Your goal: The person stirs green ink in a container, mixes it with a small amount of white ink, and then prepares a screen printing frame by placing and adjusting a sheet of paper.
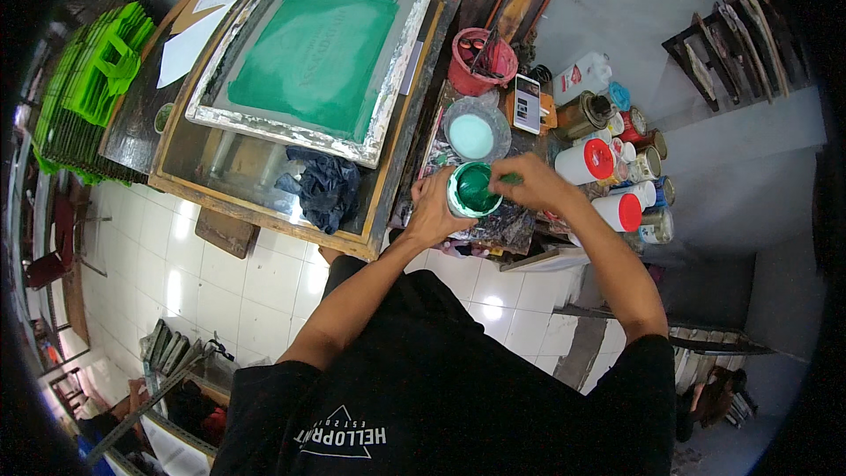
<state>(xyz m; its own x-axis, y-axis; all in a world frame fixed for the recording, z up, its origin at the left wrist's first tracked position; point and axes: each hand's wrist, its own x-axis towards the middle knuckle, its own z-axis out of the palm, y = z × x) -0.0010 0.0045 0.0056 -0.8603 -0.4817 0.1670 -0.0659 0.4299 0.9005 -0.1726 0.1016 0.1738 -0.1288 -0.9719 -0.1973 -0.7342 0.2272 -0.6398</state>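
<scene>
A white-rimmed tub of dark green ink (474, 190) stands at the near edge of the cluttered bench. My left hand (430, 213) is closed round its left side, thumb toward the near rim. My right hand (531, 183) grips a small green-coated stirring tool (510, 179) at the tub's right rim; its lower end reaches over the ink, and its exact kind is unclear. Just beyond the tub sits a clear bowl (478, 108) with pale mint liquid. To the left, a screen-printing frame (200, 115) with a green-coated mesh (317, 57) lies tilted on a glass-topped wooden table (229, 167).
A dark crumpled cloth (326, 189) lies on the glass table. Beyond the bowl are a red bucket (467, 78) holding tools and a phone (527, 104). Several tubs and cans, some with red lids (599, 159), crowd the right side. Bright green bags (110, 66) lie on a rack at far left.
</scene>
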